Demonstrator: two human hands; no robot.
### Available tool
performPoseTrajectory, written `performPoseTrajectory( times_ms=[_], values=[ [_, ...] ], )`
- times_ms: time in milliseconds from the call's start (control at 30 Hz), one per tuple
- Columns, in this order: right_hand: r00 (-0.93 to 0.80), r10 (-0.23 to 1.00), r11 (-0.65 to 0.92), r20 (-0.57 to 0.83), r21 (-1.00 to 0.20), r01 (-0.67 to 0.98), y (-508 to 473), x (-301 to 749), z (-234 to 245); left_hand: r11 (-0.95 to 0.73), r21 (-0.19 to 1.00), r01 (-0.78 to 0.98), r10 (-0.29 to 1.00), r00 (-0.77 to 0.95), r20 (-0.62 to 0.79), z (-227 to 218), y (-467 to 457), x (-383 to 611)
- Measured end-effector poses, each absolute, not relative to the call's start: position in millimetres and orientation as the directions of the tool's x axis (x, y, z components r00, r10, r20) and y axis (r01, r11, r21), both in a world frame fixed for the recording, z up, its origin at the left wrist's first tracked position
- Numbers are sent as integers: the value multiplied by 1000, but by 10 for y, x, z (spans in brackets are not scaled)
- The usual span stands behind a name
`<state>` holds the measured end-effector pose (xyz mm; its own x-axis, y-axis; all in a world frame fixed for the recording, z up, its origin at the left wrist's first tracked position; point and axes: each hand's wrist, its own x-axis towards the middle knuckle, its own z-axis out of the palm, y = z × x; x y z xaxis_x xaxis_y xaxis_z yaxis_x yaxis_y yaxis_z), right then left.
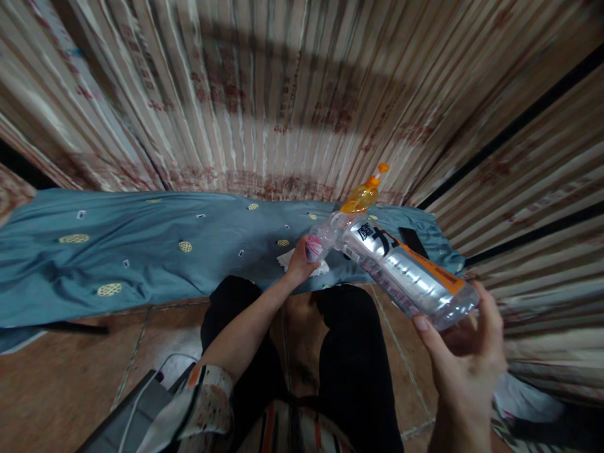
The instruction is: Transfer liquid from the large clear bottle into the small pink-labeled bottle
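Observation:
My right hand [465,352] grips the base end of a large clear plastic bottle [415,277] with a silver and orange label. The bottle is tilted, its neck end pointing down-left over the cloth-covered surface. My left hand [302,261] is closed around a small clear plastic container [321,239] with a pink marking. The bottle's neck meets or overlaps the container's upper end; I cannot tell whether liquid is passing between them. Under my left hand lies a white crumpled tissue or cloth [285,259]. Just behind stands a pump bottle [361,198] of orange liquid.
A blue cloth [155,245] with yellow patterns covers the long narrow surface ahead. A flat black object [413,242] lies on its right part. Patterned curtains [283,113] hang behind and at the right. A grey box [136,409] with a white cable sits at lower left.

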<state>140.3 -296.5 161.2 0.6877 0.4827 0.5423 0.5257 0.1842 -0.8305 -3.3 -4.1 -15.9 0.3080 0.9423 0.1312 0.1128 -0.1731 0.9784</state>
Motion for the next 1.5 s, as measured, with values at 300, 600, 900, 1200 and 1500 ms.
performPoseTrajectory(
  times_ms=[300, 600, 900, 1200, 1500],
  values=[
    [773, 426, 108, 470, -875, 472, -2962, 1465, 1544, -198, 976, 86, 936, 313, 162, -253, -15, -36],
    [759, 414, 134, 502, -859, 495, -2954, 1457, 1534, -193, 977, 93, 937, 311, 156, -232, -31, -43],
    [732, 423, 162, 533, -840, 518, -2964, 1456, 1546, -177, 978, 114, 940, 313, 134, -216, -41, -31],
    [725, 440, 159, 529, -841, 517, -2971, 1414, 1592, -195, 974, 117, 929, 340, 146, -200, -32, -61],
    [704, 480, 157, 523, -841, 518, -2996, 1381, 1578, -175, 978, 118, 939, 318, 129, -155, -54, -43]
  ],
)
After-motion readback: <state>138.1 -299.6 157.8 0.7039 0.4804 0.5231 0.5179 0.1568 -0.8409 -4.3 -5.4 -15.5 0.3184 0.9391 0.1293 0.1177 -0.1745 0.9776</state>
